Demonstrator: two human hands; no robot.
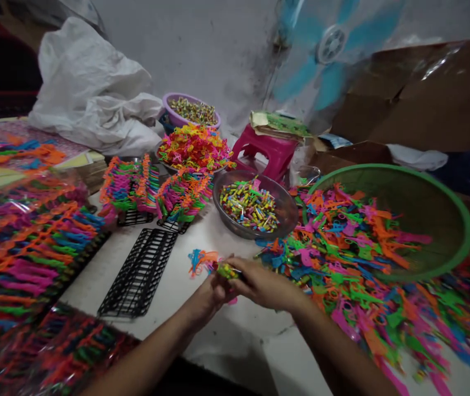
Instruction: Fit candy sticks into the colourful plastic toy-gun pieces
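Note:
My left hand [210, 294] and my right hand [261, 283] meet over the white table [235, 330], both pinching a small yellow-green piece [227, 270] between the fingertips. A few blue and orange plastic toy parts [200, 259] lie just beyond my left hand. To the right spreads a big heap of coloured plastic toy parts [342, 258], spilling from a tipped green basket [432, 209]. A metal bowl of small wrapped pieces [251, 204] stands right behind my hands.
An empty black slotted rack [139, 272] lies left of my hands; filled racks [152, 190] and bagged ones [24, 247] stand further left. Behind are a purple bowl [191, 110], a pile of coloured rings [193, 146], a pink stool [263, 151], white bags, cardboard and a fan.

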